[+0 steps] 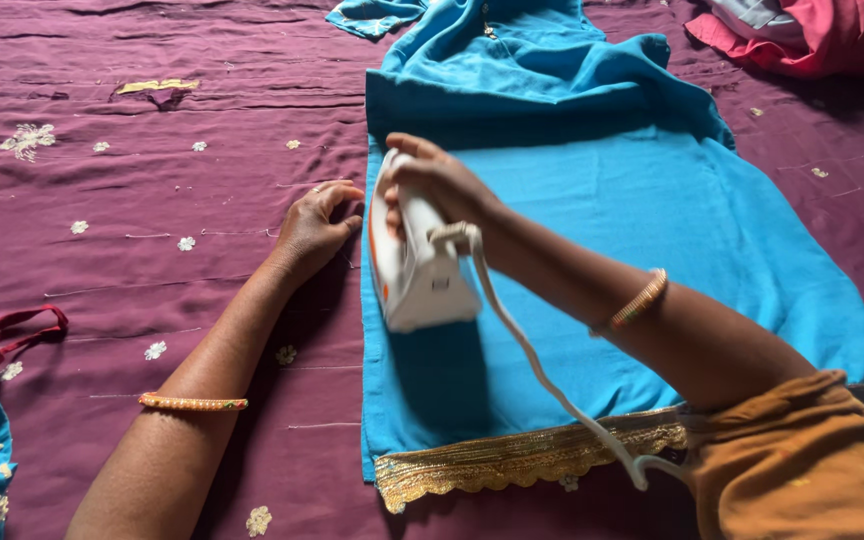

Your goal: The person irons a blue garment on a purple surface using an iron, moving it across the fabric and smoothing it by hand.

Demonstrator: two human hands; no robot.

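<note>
The right hand [442, 185] has its grip closed around the handle of a white and orange iron [414, 262], which stands on the blue cloth [632, 230] near that cloth's left edge. The left hand [314, 228] lies flat and open, holding nothing, on the purple sheet [152, 160] just beside the same edge.

The iron looks rigid and fairly heavy, with a hard plastic body; the handle on top is the safe place to hold it, since the soleplate underneath is likely hot. Its white cord [542, 375] trails back across the cloth toward the person, limp and liable to drag or snag.

The cloth looks thin, soft and light, so it probably creases and slides easily on the sheet; pressing it down at the edge should keep it taut. Its gold border [512, 460] at the near end looks stiffer and rougher. Red clothes [812, 35] lie well apart at the top right.
</note>
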